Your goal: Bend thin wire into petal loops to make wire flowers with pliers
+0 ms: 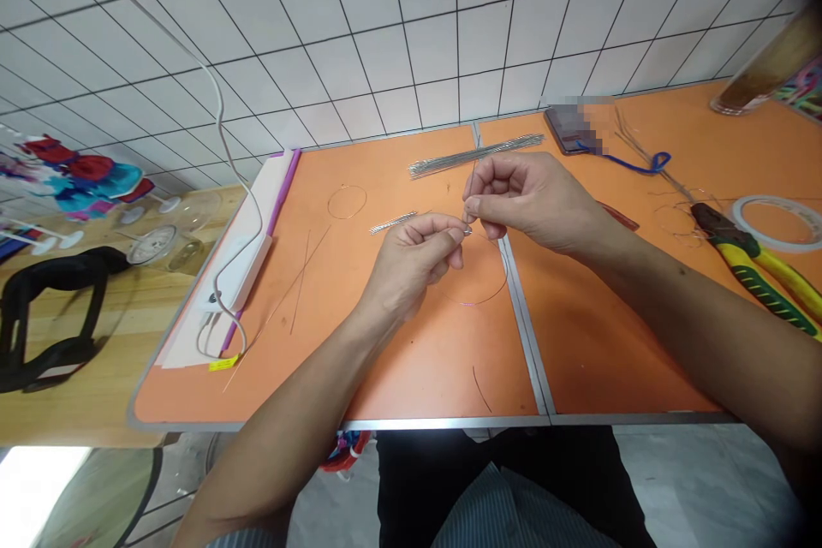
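My left hand and my right hand meet above the middle of the orange table. Both pinch the ends of a thin wire loop that curves down from the fingertips to the table seam. The fingers of each hand are closed on the wire at about the same spot. A bundle of straight wires lies just beyond my right hand. A shorter bundle of wires lies just left of my left hand.
A finished wire ring and loose straight wires lie to the left. A white power strip with its cable sits at the left edge. Yellow-handled pliers, a tape roll and a phone lie to the right.
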`<state>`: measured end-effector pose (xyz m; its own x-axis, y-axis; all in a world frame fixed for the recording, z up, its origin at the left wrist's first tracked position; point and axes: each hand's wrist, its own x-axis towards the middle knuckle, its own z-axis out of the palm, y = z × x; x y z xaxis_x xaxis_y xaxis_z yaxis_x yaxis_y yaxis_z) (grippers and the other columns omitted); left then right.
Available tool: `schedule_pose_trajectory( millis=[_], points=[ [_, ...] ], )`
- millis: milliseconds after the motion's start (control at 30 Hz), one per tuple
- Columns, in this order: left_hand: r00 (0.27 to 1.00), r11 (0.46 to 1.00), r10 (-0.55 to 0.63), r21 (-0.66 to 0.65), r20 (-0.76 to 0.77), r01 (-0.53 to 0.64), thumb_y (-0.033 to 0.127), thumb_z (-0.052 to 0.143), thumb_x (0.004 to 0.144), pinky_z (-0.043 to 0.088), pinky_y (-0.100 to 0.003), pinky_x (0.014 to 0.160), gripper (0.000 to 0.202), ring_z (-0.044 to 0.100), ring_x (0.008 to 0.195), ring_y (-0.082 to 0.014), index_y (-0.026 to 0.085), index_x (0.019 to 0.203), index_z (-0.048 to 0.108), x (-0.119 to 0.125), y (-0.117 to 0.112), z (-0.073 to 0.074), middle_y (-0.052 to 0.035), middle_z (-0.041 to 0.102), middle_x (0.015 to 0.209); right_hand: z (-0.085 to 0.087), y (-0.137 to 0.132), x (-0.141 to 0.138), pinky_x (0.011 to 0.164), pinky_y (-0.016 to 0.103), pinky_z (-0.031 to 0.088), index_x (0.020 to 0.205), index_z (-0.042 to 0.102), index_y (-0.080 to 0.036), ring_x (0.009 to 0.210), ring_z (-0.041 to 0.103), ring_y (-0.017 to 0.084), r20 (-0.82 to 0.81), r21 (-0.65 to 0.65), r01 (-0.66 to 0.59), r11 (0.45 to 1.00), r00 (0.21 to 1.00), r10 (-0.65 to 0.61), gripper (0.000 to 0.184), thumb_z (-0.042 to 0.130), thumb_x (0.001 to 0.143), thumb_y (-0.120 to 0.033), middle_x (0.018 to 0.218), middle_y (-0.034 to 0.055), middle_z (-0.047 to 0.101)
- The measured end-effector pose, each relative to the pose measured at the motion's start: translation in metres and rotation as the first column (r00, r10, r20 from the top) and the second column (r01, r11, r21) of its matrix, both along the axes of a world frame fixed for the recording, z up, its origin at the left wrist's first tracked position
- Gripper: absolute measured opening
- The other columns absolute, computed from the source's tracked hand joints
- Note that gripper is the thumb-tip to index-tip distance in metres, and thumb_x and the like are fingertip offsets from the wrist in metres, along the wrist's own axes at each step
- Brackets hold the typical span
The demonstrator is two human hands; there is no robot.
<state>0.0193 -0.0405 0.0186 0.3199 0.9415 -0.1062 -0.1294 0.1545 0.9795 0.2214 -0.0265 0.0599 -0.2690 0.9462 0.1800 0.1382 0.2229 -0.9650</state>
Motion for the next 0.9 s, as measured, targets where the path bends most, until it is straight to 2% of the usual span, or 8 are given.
schedule_pose_trajectory(
  millis=[400,667,900],
  points=[
    [0.996,0.999,-0.042,0.012,0.077,0.041,0.039,0.089,0.084,0.019,-0.027,0.048,0.021,0.033,0.047,-0.0065,0.02,0.091,0.082,-0.001,0.0,-0.001,0.0015,0.066,0.062,-0.006,0.005,0.003,0.058,0.026,0.053,0.081,0.074,-0.022,0.058,0.063,0.012,-0.098,-0.043,-0.039,0.998,0.995,0.035,0.02,0.091,0.087,-0.014,0.065,-0.002,0.069],
    [0.999,0.999,0.003,0.042,0.037,-0.004,0.041,0.093,0.08,0.019,-0.027,0.048,0.025,0.033,0.047,-0.0065,0.021,0.09,0.081,0.0,0.0,-0.001,0.0025,0.064,0.061,-0.013,0.007,0.002,0.057,0.026,0.053,0.083,0.074,-0.021,0.059,0.063,0.012,-0.193,-0.079,-0.065,0.995,0.98,0.049,0.022,0.095,0.085,-0.022,0.069,-0.0017,0.07],
    [0.999,0.999,0.016,0.041,0.028,-0.017,0.038,0.093,0.08,0.018,-0.026,0.048,0.024,0.033,0.047,-0.006,0.02,0.09,0.081,-0.002,0.0,-0.001,0.0029,0.063,0.061,-0.018,0.009,0.002,0.058,0.025,0.053,0.086,0.075,-0.021,0.06,0.064,0.011,-0.225,-0.064,-0.062,0.996,0.973,0.046,0.018,0.093,0.086,-0.02,0.079,0.0009,0.077]
  ],
)
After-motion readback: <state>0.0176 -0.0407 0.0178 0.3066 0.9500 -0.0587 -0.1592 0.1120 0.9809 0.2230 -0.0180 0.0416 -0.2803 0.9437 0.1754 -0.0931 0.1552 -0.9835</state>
